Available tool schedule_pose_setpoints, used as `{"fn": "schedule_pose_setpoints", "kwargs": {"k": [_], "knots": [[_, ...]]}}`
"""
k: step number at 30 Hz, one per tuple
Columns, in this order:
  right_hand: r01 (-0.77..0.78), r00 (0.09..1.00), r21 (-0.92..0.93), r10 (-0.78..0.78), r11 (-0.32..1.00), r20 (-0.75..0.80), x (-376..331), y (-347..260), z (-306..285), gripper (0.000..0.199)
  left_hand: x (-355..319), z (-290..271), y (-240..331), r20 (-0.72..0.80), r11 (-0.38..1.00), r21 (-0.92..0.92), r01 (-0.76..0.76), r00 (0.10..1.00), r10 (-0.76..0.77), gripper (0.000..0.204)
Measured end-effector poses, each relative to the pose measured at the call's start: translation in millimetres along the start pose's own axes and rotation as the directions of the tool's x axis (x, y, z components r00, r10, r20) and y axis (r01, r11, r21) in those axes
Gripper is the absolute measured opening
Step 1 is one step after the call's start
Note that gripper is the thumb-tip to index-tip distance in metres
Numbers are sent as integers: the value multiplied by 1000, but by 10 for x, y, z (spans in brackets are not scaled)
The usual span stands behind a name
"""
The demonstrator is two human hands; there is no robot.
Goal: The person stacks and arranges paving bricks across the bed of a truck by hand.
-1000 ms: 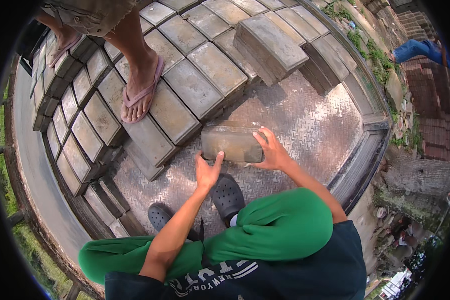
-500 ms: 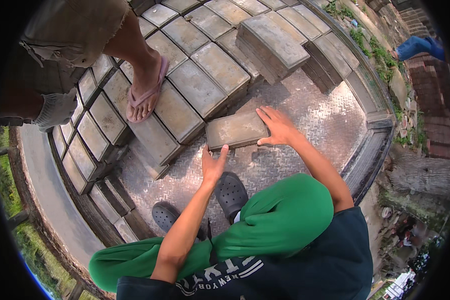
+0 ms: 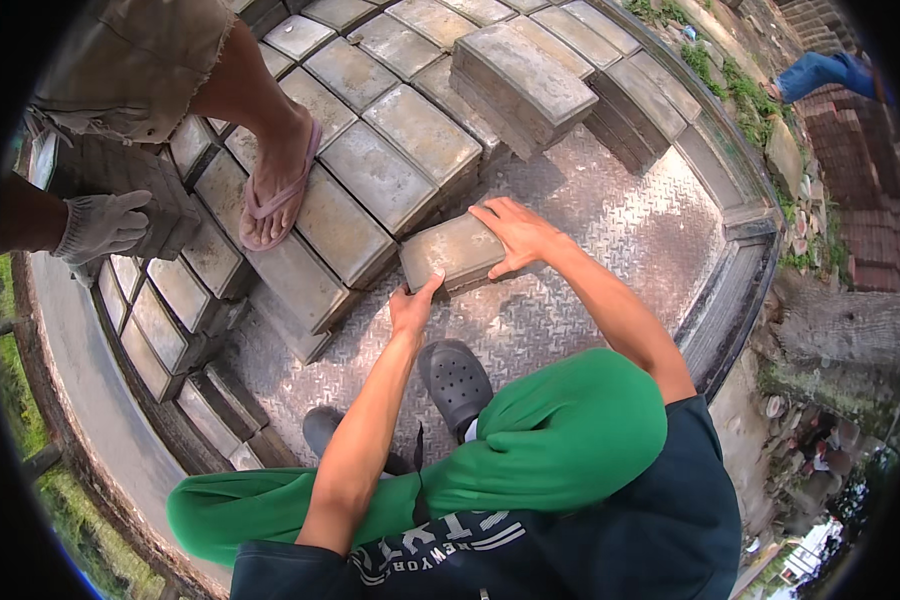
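A grey rectangular concrete paver (image 3: pixel 452 252) is between my two hands, above the diamond-plate metal floor and beside the stacked pavers. My left hand (image 3: pixel 415 303) grips its near left corner, thumb on the top face and the other fingers partly hidden below. My right hand (image 3: pixel 518 235) clasps the right end, fingers over the far edge and thumb at the near side. Whether the paver's underside touches anything is hidden. My grey clogs (image 3: pixel 455 380) are just below it.
Rows of stacked pavers (image 3: pixel 375 170) fill the far left and back. A co-worker's foot in a pink flip-flop (image 3: pixel 305 165) stands on them; their gloved hand (image 3: pixel 105 225) is at a paver stack (image 3: pixel 165 200). A taller stack (image 3: pixel 525 85) rises behind my right hand. A metal side wall (image 3: pixel 730 290) bounds the right.
My hands and the paver have shifted slightly left, and my left thumb now lies farther over its top. The co-worker's gloved hand has moved, and a paver stack has appeared beside it.
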State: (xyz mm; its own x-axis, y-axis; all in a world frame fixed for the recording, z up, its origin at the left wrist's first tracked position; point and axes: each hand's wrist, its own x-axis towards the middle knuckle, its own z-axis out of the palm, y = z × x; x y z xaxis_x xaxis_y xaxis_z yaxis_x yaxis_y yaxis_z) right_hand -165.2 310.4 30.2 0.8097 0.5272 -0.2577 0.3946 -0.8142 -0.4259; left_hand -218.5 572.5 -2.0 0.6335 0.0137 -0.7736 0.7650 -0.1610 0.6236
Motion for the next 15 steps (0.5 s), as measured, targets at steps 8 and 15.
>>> {"fn": "schedule_pose_setpoints", "kwargs": {"k": [8,15], "knots": [[-143,766,-302,-88,943,-637,-97,-393,-863,97,4,-54,-224,-17,991,-117,-64,998,63,75],[-725,688,-214,696,654,-204,617,284,-1888,139,78,-3,-237,3,995,-98,-2,1000,3,75]]}}
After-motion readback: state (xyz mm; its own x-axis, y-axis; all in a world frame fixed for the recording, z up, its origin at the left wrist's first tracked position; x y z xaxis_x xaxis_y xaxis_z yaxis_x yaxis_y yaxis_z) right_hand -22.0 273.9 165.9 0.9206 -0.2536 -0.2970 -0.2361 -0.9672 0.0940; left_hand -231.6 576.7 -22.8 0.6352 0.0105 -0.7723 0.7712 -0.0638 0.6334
